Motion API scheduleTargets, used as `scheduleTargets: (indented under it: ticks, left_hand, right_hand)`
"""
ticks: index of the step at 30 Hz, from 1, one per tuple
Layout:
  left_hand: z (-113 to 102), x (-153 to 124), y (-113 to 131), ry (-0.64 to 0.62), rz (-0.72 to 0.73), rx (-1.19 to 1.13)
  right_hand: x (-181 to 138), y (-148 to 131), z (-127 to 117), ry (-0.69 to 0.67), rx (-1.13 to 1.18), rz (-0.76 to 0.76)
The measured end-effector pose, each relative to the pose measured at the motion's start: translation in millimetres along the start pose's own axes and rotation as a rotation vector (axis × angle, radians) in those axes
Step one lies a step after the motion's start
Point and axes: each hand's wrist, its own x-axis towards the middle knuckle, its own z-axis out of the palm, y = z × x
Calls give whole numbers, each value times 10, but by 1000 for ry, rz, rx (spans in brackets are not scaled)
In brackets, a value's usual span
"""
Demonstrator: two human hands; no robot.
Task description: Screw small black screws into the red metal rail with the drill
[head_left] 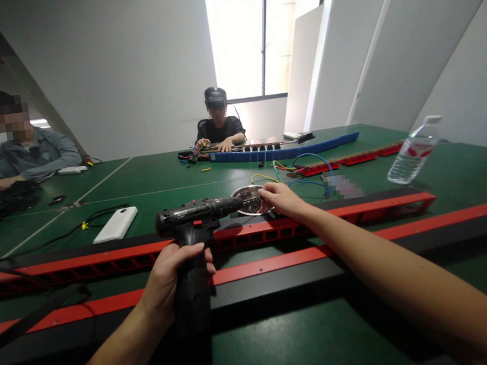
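My left hand (172,274) is wrapped round the grip of a black cordless drill (190,225), its chuck pointing right toward a small metal bowl (249,199). My right hand (282,199) reaches over the bowl's right rim, fingers pinched at the small dark parts inside; what they hold is too small to make out. Both hands hover over two long red-and-black strips (364,210) lying across the green table (291,344).
A white power bank (115,224) with a cable lies left of the drill. A clear water bottle (414,151) stands at right. Coloured wires (295,166) and more red strips lie beyond. One person sits at far left, another across the table by a blue strip (284,151).
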Motion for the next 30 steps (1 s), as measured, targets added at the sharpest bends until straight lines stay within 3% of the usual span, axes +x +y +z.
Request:
scheduleTargets:
  ticks: [30]
  left_hand:
    - [11,-14,15,2,2,-5]
  right_hand:
    - [-4,-13,12,14,20,6]
